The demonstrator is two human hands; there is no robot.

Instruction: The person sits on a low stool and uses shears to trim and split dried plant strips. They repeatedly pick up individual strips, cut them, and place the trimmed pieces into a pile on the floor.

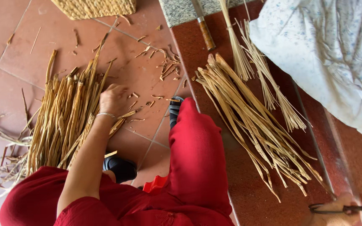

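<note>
Two heaps of dried straw-coloured strips, one to each side of a seated person in red. Left hand (113,99) reaches down onto the left heap (65,121), spread on the pink tiled floor (5,50); fingers curl down among the strip tops, knuckles up, but whether they pinch any strip cannot be told from above. Thin silver bangle (105,114) at that wrist. Right hand (336,209) sits at the lower right edge, closed round the loops of dark metal scissors (348,208), resting on the raised red step (248,184). Right heap (254,125) lies fanned on that step, well apart from the scissors. Two thinner tied bunches (269,83) just beyond it. Wood-handled knife (206,33) near the top. Pale cloth (336,54) upper right. Short offcuts (164,69) litter the floor. Woven mat corner (93,7) at the top.
</note>
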